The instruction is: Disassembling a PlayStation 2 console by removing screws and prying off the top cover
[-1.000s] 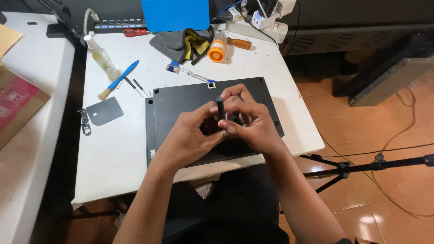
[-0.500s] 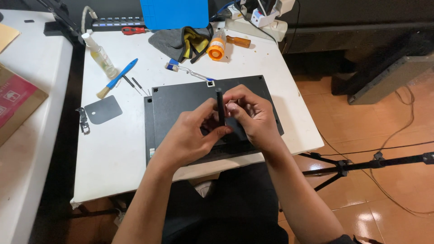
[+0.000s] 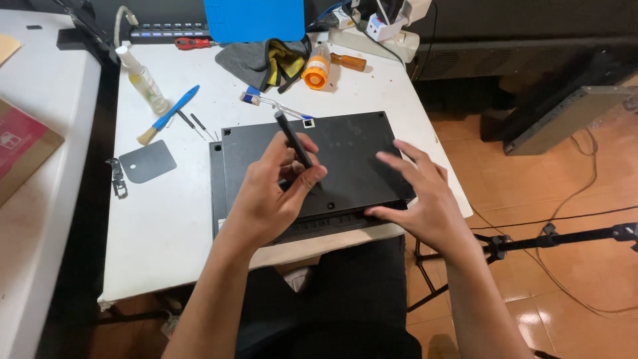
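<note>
**Around the bench**

On the white table (image 3: 166,226): a clear spray bottle (image 3: 143,78), a blue-handled brush (image 3: 168,114), two small black bits (image 3: 193,123), a dark cover plate (image 3: 147,161) with a small bracket (image 3: 118,178) beside it. Farther back lie a grey cloth (image 3: 249,61), an orange bottle (image 3: 316,69), a red screwdriver (image 3: 193,43), a blue mat (image 3: 252,18) and a power strip (image 3: 169,30). A tripod (image 3: 565,236) stands on the tiled floor (image 3: 565,286).

Bright, even overhead light; slight motion blur

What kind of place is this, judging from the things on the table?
Probably a small electronics repair bench: the left hand holds a black tool over a black laptop base, with a blue brush and small screwdrivers nearby.
</note>
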